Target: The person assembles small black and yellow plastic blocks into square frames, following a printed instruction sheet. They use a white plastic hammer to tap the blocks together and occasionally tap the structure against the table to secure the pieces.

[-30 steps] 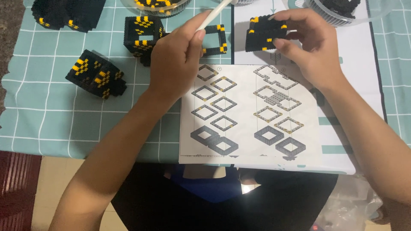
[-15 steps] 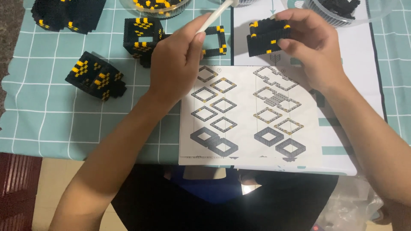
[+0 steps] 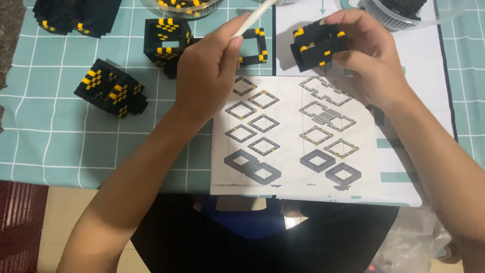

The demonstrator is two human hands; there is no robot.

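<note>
The step in hand looked like fitting pieces onto a small block model. The right hand (image 3: pixel 376 65) was closed around a black-and-yellow brick assembly (image 3: pixel 317 44), holding it lifted just above the desk (image 3: pixel 45 126) with fingers curled over its top and thumb beneath. The left hand (image 3: pixel 209 73) was closed in a pen-like grip on a slim white stick tool (image 3: pixel 255 17), whose far end ran up and out of view, so what lay at its tip could not be told. The next move, as a judgement, would call for a fine, steady aim of the tool at the held assembly while the right hand kept it from turning. Below and between both hands lay a white instruction sheet (image 3: pixel 303 172) printed with grey diamond-shaped ring diagrams, some with small yellow marks. Just beyond the left hand's knuckles sat an open square brick frame (image 3: pixel 255 45) in black with yellow corners, and left of that a black cube-like build (image 3: pixel 166 40) with yellow patches. Farther left of the left hand another finished black-and-yellow block (image 3: pixel 111 88) rested on the teal checked cloth. A clear tub of black pieces (image 3: pixel 399 12) stood beyond the right hand, and a clear bowl of yellow and black pieces (image 3: pixel 182 6) beyond the left.
</note>
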